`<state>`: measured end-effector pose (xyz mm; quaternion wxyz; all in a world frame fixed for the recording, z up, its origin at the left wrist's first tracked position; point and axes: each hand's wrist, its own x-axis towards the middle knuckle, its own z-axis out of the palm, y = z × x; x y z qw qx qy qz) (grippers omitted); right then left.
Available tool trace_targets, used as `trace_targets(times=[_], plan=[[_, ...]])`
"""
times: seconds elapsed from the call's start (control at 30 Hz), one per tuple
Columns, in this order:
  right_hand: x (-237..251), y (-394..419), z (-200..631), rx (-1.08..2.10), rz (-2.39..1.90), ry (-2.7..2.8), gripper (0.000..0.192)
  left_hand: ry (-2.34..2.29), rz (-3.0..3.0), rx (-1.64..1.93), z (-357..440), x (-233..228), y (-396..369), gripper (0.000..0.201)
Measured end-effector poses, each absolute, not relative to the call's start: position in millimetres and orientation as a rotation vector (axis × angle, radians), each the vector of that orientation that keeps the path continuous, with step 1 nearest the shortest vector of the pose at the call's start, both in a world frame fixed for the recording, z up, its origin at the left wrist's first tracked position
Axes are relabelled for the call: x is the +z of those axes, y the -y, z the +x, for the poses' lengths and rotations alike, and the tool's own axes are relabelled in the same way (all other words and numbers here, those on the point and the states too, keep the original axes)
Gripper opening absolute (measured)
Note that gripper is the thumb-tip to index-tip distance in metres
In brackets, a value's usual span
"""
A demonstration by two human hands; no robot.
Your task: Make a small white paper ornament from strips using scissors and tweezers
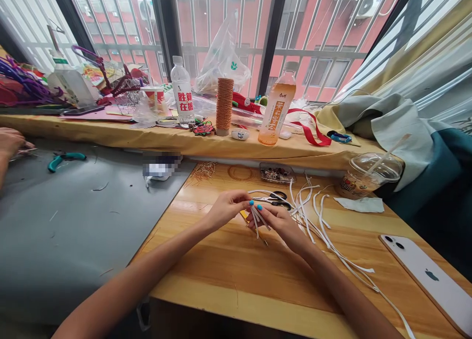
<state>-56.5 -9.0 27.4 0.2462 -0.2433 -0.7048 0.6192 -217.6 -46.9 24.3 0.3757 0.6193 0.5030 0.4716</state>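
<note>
both hands, left hand (226, 208) & right hand (278, 221), pinch a bundle of white strips (257, 220) btwn fingertips, just above the table (228, 260), scissors (275, 199) just behind.

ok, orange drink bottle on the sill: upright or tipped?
Upright: the orange plastic drink bottle stands on its base on the yellow-covered sill, neck pointing up.

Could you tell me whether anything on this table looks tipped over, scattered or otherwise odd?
The plastic cup lies tipped on its side at the table's back right, straw still in, though no spill shows. White strips sprawl loosely past the scissors, one trailing over the front edge.
</note>
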Motion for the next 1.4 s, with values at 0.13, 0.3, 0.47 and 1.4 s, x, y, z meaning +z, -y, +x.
trace_targets(times=[0.13,0.3,0.47,1.4], plan=[[25,6,-56,1.900,-0.736,1.739,0.033,-1.312,1.607,1.193,-220,25,46,0.019],[23,4,-56,1.990,-0.806,1.673,0.034,-1.344,1.679,1.142,-220,27,45,0.018],[24,6,-57,1.920,-0.794,1.728,0.034,-1.382,1.779,1.131,-219,26,44,0.020],[15,15,-61,0.856,-0.613,2.409,0.021,-1.188,1.252,1.284,-214,11,39,0.030]])
